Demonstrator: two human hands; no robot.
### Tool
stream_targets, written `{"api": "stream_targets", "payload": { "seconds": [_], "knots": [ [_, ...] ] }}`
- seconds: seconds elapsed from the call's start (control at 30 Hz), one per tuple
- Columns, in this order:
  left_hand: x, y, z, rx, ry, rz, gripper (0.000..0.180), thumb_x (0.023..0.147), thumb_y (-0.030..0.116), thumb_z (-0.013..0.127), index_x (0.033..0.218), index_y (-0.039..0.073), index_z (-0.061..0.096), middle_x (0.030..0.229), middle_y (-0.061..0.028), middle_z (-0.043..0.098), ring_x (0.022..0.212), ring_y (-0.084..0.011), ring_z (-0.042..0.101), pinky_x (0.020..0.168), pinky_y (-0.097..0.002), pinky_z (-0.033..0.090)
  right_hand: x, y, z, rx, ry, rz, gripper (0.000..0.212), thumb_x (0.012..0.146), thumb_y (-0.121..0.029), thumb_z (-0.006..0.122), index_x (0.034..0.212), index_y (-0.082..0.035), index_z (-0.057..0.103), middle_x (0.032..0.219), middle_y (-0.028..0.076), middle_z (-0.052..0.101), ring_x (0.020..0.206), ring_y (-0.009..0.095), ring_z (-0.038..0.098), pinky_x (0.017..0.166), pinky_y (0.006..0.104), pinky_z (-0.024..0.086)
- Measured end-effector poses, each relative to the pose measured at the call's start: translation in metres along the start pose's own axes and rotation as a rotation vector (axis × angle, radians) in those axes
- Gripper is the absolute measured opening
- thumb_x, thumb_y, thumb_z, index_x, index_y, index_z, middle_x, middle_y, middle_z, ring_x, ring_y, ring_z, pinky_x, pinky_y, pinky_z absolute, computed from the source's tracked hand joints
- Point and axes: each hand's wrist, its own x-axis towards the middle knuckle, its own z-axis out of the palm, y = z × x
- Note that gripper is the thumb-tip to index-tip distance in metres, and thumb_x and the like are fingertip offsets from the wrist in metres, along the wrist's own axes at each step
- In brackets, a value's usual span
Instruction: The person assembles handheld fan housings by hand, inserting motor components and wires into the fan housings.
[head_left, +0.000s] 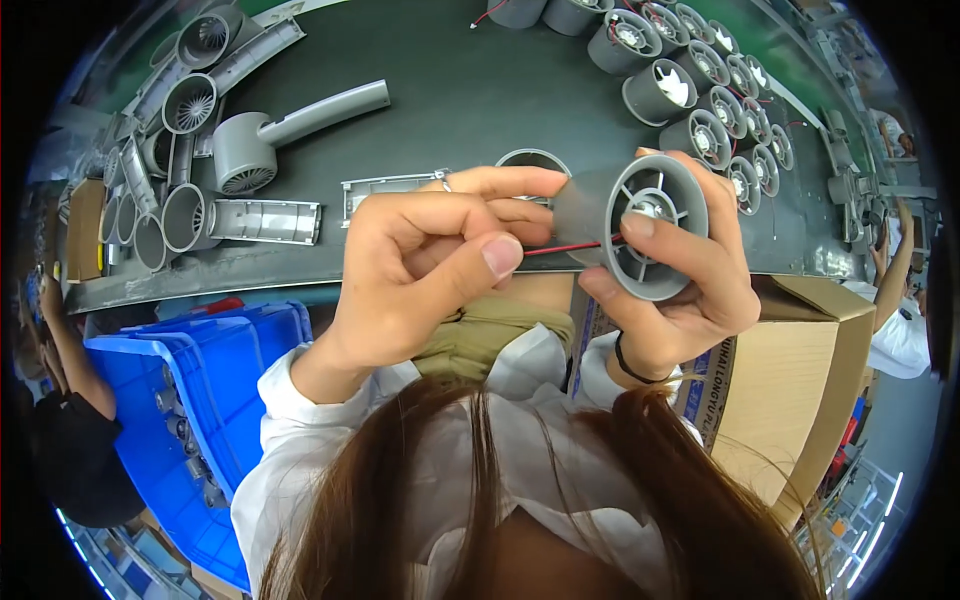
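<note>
My right hand (690, 260) grips a grey cylindrical motor housing (585, 215), its spoked round end turned toward me. The thumb and a fingertip lie on the rim and the spokes, near a white part at the hub. A thin red wire (560, 248) runs out of the housing to my left hand (430, 250), which pinches it between thumb and fingers. Where the wire ends inside that hand is hidden. Just behind my hands a grey handled shell (395, 184) lies on the dark green table (470, 110), partly covered by my left hand.
Several grey handled shells (245, 155) are piled at the left. At the far right stand several cylindrical motor units (660, 92) with red wires. A blue crate (220, 380) sits below the table edge at left, a cardboard box (780, 400) at right. Other people work on both sides.
</note>
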Motion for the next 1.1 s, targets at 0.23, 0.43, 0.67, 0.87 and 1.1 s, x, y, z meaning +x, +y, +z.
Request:
{"api": "stream_targets", "payload": {
  "seconds": [0.23, 0.43, 0.67, 0.87, 1.1],
  "knots": [
    [-0.007, 0.001, -0.013, 0.011, -0.043, -0.009, 0.011, 0.085, -0.005, 0.058, 0.075, -0.007, 0.061, 0.125, -0.0245, 0.054, 0.097, -0.0202, 0.061, 0.086, -0.0323, 0.049, -0.008, 0.005, 0.012, 0.139, 0.001, 0.044, 0.040, 0.058, -0.014, 0.083, 0.092, -0.002, 0.065, 0.108, 0.035, 0.058, 0.100, 0.037, 0.058, 0.084, 0.0409, 0.045],
    [-0.008, 0.005, -0.015, 0.109, 0.004, 0.067, 0.011, 0.081, -0.011, 0.058, 0.071, -0.007, 0.058, 0.124, -0.0277, 0.052, 0.094, -0.0192, 0.061, 0.084, -0.0303, 0.050, -0.009, -0.004, 0.033, 0.294, 0.181, 0.222, 0.044, 0.050, -0.008, 0.086, 0.089, -0.007, 0.067, 0.102, 0.026, 0.064, 0.094, 0.032, 0.059, 0.080, 0.0385, 0.046],
    [-0.008, 0.001, -0.018, 0.077, 0.001, 0.072, 0.011, 0.080, -0.011, 0.058, 0.070, -0.006, 0.057, 0.123, -0.0281, 0.052, 0.094, -0.0193, 0.061, 0.084, -0.0315, 0.050, -0.011, -0.002, 0.028, 0.164, 0.083, 0.136, 0.045, 0.053, -0.009, 0.086, 0.093, -0.009, 0.067, 0.106, 0.029, 0.061, 0.095, 0.036, 0.059, 0.079, 0.0413, 0.048],
    [-0.008, -0.001, -0.019, 0.008, 0.003, 0.056, 0.012, 0.079, -0.010, 0.060, 0.068, -0.005, 0.057, 0.123, -0.0259, 0.054, 0.096, -0.0194, 0.059, 0.086, -0.0326, 0.049, -0.012, -0.002, 0.029, 0.065, 0.091, 0.095, 0.045, 0.056, -0.012, 0.085, 0.097, -0.008, 0.067, 0.106, 0.029, 0.061, 0.094, 0.034, 0.058, 0.078, 0.0389, 0.047],
    [-0.002, -0.001, -0.022, 0.349, 0.012, 0.134, 0.012, 0.073, -0.010, 0.062, 0.064, -0.004, 0.055, 0.113, -0.0231, 0.060, 0.083, -0.0164, 0.062, 0.074, -0.0295, 0.051, -0.010, 0.003, 0.030, 0.058, 0.044, 0.106, 0.046, 0.054, -0.012, 0.085, 0.097, -0.009, 0.068, 0.105, 0.028, 0.061, 0.092, 0.034, 0.057, 0.077, 0.0376, 0.047]
  ]
}}
